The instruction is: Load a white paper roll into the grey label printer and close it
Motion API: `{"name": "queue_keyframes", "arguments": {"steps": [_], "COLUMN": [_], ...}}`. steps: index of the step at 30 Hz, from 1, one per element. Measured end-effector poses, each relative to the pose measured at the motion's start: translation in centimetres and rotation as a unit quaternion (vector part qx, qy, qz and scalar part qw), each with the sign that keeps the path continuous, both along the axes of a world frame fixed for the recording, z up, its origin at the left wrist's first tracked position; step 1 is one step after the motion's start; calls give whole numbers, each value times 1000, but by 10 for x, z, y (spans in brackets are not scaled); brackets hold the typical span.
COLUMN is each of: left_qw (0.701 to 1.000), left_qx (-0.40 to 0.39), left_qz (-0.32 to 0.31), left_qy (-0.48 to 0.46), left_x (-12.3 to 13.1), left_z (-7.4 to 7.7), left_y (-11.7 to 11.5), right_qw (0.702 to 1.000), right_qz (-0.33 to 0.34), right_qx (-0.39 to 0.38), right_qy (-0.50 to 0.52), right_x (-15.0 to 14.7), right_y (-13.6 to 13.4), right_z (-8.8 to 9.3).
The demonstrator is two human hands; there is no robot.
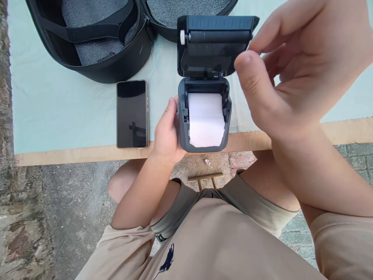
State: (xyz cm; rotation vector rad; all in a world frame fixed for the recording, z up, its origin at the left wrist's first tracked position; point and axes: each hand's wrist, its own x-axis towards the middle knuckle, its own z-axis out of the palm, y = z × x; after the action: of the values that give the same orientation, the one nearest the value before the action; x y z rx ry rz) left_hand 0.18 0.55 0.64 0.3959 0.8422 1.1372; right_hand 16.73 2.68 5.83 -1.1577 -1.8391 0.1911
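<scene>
Rounded dark-grey plastic printer (183, 128) is held in the left hand (167, 136), which is curled round its side. Ribbed black lid (214, 58) is up, white paper roll (206, 120) inside. Right hand's (294, 74) half-curled by the lid, can't tell if it's gripping. Black glass-fronted phone (132, 112) lies just left of the left hand.

No legible text; a navy emblem (166, 258) marks the beige shirt (224, 241).

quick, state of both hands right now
Left hand: holding the printer.
Right hand: partly closed by the raised lid; whether it grips cannot be told.
</scene>
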Motion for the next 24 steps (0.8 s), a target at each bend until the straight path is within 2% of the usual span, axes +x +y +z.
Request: {"name": "queue_keyframes", "arguments": {"steps": [2,5,8,12,15,20,24], "left_qw": [1000,1000,999,999,999,998,997], "left_qx": [0,12,28,25,29,58,68], "left_qz": [-3,-14,-22,-29,-20,-21,-24], "left_qy": [8,11,10,16,12,10,7], "left_x": [0,-1,-1,0,0,-2,-2], "left_z": [2,2,1,0,-1,-5,-6], "left_y": [-1,-2,-2,-2,-2,-4,-4], "right_qw": [999,990,972,954,946,935,928], "right_qz": [22,54,56,48,66,79,70], "right_qx": [5,-47,-109,-156,-151,-90,-128], "right_qy": [-27,-118,-201,-252,-278,-333,-343], "right_x": [1,2,0,-1,1,6,4], "right_y": [1,4,8,11,10,10,10], "right_z": [-1,-1,0,3,3,-3,-3]}}
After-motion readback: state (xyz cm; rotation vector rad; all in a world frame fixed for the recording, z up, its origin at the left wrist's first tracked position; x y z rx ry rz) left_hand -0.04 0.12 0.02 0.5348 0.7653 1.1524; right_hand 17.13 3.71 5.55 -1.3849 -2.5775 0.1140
